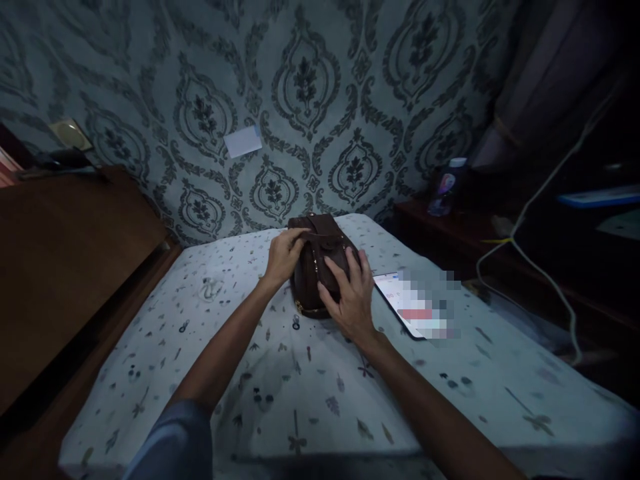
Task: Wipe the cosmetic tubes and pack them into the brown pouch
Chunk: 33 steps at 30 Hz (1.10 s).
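Note:
A dark brown leather bag [306, 290] with metal zip teeth and a small gold-coloured trim near its lower corner sits on a bed covered by a white printed sheet [240, 380]. At its upper left, my left hand [285, 257] is closed in a pinch on a strap-like strip of the bag. My right hand [353, 297] lies over the bag's right side, fingers spread against the leather. Part of the bag is hidden beneath that hand. Just right of it lies a phone [386, 285] with a lit screen, partly blurred out.
A brown wooden board [75, 267] stands along the left side. To the right, a bottle with a white cap [443, 190] is on a dark red ledge, and a pale cable [547, 273] hangs down. Patterned wallpaper [305, 87] with a white paper [243, 141] forms the back.

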{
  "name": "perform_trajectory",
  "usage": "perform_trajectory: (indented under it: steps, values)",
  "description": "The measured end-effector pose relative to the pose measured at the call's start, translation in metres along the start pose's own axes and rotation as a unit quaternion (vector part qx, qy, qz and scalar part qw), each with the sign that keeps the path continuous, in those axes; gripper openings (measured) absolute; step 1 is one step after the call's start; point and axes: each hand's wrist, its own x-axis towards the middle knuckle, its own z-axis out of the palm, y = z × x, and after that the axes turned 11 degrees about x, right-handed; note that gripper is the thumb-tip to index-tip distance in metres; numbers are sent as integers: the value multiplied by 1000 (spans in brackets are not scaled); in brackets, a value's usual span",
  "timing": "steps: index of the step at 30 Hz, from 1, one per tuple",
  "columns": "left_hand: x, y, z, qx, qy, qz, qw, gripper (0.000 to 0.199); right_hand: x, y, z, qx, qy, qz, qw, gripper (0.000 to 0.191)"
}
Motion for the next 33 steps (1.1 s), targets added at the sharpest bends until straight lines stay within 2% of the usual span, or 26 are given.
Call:
perform_trajectory:
  steps: [7,12,18,24,29,33]
  values:
    - [-18,15,-12,38,-9,61,997,23,0,-1,0,12,7,8,1000,51]
    - [-26,24,-17,56,-28,72,995,24,0,0,-1,24,6,14,1000,50]
    - [-17,40,-20,147,-78,72,983,20,0,2,-1,51,17,18,998,50]
    - [8,56,1,223,-113,106,962,39,0,1,-8,135,58,66,987,50]
    - [23,57,22,232,-143,94,958,29,3,9,-11,190,118,112,968,39]
    - [28,50,31,231,-131,50,963,27,2,23,-6,202,133,172,955,36]
